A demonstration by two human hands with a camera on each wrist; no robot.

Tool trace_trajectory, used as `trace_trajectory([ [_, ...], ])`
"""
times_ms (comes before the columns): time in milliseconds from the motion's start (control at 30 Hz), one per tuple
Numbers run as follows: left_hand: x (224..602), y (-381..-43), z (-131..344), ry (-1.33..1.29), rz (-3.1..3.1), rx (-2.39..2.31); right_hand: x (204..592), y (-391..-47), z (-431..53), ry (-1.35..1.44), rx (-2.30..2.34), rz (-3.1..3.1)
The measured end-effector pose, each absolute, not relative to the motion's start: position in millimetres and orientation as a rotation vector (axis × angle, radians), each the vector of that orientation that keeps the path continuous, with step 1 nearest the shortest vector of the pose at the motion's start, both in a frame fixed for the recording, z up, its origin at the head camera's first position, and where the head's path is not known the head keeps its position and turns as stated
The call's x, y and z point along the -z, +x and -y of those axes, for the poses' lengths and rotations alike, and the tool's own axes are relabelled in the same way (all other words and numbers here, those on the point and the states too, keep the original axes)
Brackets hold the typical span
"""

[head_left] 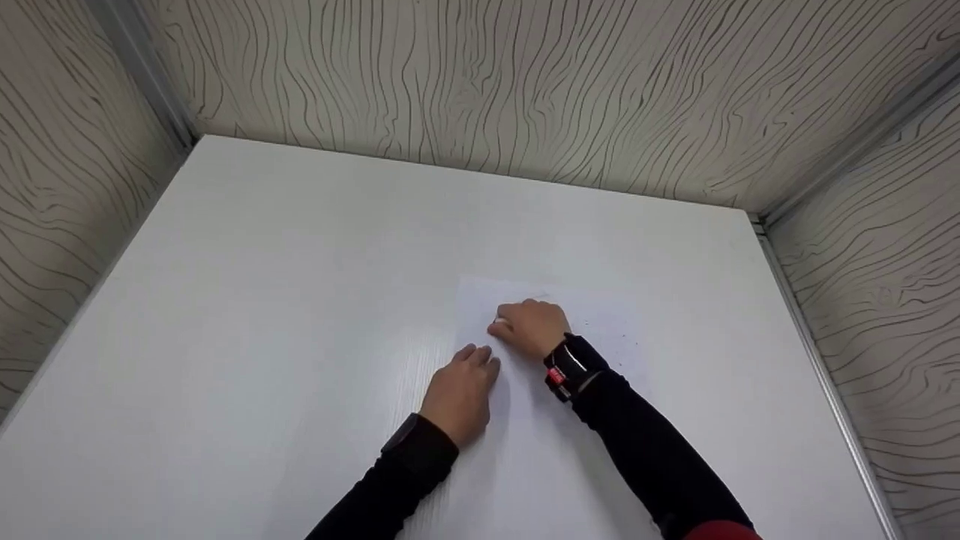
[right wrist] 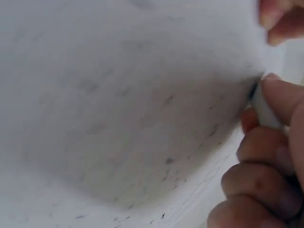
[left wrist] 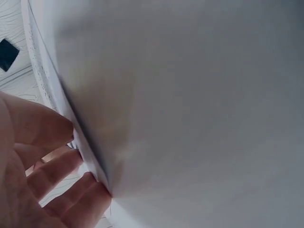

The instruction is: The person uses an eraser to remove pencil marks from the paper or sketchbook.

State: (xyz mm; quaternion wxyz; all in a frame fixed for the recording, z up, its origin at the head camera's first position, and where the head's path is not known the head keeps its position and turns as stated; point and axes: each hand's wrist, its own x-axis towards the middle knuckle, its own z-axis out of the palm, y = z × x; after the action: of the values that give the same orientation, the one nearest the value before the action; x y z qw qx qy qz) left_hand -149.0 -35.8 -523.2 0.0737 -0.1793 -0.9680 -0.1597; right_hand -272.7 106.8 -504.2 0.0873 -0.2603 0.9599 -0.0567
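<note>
A sheet of white paper [head_left: 622, 319] lies on the white table, strewn with dark crumbs [right wrist: 169, 161]. My right hand [head_left: 534, 326] pinches a small white eraser [right wrist: 267, 111] between thumb and curled fingers, its darkened end down at the paper. Beside it, lower and to the left, my left hand [head_left: 459, 397] rests on the left part of the sheet with its fingers loosely bent. In the left wrist view, the left fingertips [left wrist: 97, 194] touch down on the white surface.
The white tabletop [head_left: 300, 300] spreads widely around the sheet. Panels with a wood-grain pattern [head_left: 465, 82] rise behind the table and on both sides, with grey metal strips in the corners. Both wrists wear black bands [head_left: 574, 367].
</note>
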Motion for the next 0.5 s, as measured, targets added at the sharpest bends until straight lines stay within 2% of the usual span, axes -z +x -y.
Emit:
trace_trajectory([
  [267, 523.5, -150.6, 34.0, -0.552, 2.911, 0.478, 504.2, -293.4, -113.0, -0.526, 0.156, -3.057],
  [500, 522.5, -150.8, 37.6, -0.545, 2.903, 0.457, 501.6, -280.5, -111.3, -0.711, 0.226, -2.87],
])
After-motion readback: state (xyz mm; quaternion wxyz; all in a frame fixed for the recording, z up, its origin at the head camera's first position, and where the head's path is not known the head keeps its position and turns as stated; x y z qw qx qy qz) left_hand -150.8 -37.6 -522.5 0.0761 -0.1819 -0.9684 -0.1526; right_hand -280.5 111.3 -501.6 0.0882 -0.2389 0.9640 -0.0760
